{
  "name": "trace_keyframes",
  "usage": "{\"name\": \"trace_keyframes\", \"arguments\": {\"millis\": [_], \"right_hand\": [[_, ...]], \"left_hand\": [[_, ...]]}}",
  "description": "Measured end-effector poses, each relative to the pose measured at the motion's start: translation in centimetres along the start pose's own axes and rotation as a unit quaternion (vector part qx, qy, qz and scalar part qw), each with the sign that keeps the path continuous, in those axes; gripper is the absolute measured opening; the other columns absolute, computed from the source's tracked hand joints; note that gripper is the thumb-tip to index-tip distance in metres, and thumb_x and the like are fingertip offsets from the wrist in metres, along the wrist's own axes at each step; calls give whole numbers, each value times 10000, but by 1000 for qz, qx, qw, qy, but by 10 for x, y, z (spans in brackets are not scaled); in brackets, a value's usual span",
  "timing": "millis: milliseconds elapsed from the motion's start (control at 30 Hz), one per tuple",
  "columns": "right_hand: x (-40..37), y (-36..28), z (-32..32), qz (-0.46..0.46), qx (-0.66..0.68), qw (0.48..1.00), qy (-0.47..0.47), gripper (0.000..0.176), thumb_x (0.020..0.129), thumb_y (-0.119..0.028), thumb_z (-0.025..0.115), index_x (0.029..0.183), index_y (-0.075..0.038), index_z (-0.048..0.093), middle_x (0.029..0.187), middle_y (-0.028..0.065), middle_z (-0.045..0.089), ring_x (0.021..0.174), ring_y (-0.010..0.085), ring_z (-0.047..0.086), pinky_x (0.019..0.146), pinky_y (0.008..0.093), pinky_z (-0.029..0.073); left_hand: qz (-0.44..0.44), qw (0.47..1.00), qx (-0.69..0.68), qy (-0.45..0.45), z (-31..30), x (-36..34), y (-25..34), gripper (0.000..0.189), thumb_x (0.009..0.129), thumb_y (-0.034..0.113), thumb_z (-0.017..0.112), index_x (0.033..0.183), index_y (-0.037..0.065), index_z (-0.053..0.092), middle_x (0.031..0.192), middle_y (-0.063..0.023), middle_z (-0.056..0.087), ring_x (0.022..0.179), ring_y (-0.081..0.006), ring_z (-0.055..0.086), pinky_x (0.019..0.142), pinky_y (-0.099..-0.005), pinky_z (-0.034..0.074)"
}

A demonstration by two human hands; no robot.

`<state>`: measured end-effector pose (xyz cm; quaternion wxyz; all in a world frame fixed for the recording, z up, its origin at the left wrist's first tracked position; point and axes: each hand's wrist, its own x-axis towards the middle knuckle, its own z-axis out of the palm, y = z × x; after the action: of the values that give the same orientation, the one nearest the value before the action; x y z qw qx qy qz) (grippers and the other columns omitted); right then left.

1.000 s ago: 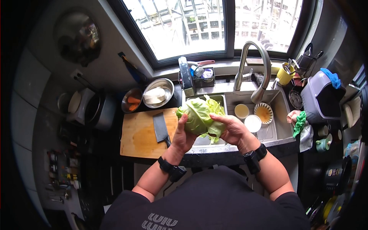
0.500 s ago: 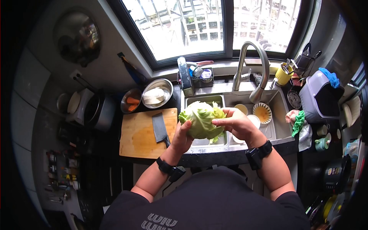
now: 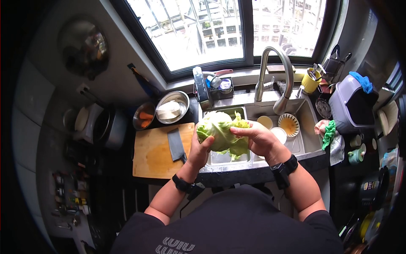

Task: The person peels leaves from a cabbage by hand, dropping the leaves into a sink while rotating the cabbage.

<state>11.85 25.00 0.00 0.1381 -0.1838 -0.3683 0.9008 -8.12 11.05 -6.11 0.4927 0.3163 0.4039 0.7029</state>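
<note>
A pale green cabbage (image 3: 216, 132) is held up over the left sink basin (image 3: 218, 158), with some leaves loose on its right side. My left hand (image 3: 200, 150) cups it from the left, thumb across its front. On the right, my right hand (image 3: 260, 137) grips the leaf edges between thumb and fingers. Below the cabbage, pieces of leaf overlap the basin in this view. To the left, a cleaver (image 3: 176, 144) lies on a wooden cutting board (image 3: 148, 154), its handle pointing toward my left wrist.
A steel bowl (image 3: 182, 98) with a white item and a smaller bowl of orange pieces (image 3: 146, 116) stand behind the board. The faucet (image 3: 284, 67) arches over the right basin, which holds several small bowls, one a striped bowl (image 3: 289, 125). A grey bin (image 3: 353, 106) stands at right.
The loose leaves on the cabbage's right side have spread and hang lower, my right hand still gripping their edge. The whole view has shifted slightly.
</note>
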Motion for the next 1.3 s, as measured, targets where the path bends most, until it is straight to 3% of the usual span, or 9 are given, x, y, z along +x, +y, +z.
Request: {"name": "trace_keyframes", "arguments": {"millis": [233, 400, 667, 867, 933, 1033, 1300], "right_hand": [[8, 12, -6, -5, 62, 998, -21, 411, 1030, -266, 716, 1334, -4, 627, 1232, 99, 725, 1073, 197, 732, 933, 388, 610], [8, 16, -1, -20, 49, 999, -9, 387, 1050, -243, 685, 1341, 4, 620, 1240, 112, 722, 1103, 212, 723, 956, 391, 602], [2, 17, 2, -8, 68, 997, -40, 417, 1077, -257, 641, 1385, 18, 586, 1293, 130, 700, 1153, 226, 704, 1002, 413, 582], [-4, 12, 15, -13, 40, 999, -12, 473, 994, -183, 766, 1389, 10, 593, 1298, 114, 704, 1170, 205, 695, 1020, 382, 570], [-3, 8, 17, -37, -107, 993, -18, 526, 900, -99, 854, 1358, 9, 619, 1268, 109, 721, 1153, 197, 702, 1016, 368, 573], [2, 12, 12, -28, -51, 998, -4, 529, 846, -47, 886, 1316, 11, 649, 1239, 109, 735, 1130, 201, 713, 1001, 366, 580], [-3, 10, 6, 21, 2, 1000, 0, 517, 838, -17, 877, 1301, 10, 650, 1240, 116, 735, 1119, 208, 720, 984, 373, 587]], "left_hand": [[30, 999, 23, -23, -2, -3, 5, 986, 842, 489, 864, 1552, 6, 381, 1491, -136, 555, 1380, -263, 559, 1165, -433, 462], [15, 1000, 2, -21, -18, -2, 1, 1048, 781, 450, 934, 1544, 61, 330, 1470, -133, 518, 1389, -264, 519, 1170, -443, 452], [48, 998, 37, -27, -17, -1, 7, 1109, 746, 467, 954, 1560, 49, 327, 1470, -131, 527, 1372, -255, 541, 1155, -425, 462], [59, 996, 59, -19, -21, 1, 3, 1076, 750, 450, 954, 1548, 36, 361, 1443, -122, 549, 1352, -236, 551, 1145, -410, 464], [56, 996, 70, -18, -21, 1, 0, 1067, 751, 449, 953, 1543, 34, 370, 1433, -118, 556, 1345, -231, 554, 1143, -404, 462], [28, 998, 55, -20, -17, 1, -4, 1049, 751, 451, 952, 1532, 33, 389, 1416, -111, 569, 1331, -220, 559, 1137, -393, 460], [37, 995, 87, -21, -15, 1, -1, 1023, 761, 453, 943, 1519, 19, 409, 1406, -105, 578, 1319, -207, 563, 1126, -376, 458]]}}
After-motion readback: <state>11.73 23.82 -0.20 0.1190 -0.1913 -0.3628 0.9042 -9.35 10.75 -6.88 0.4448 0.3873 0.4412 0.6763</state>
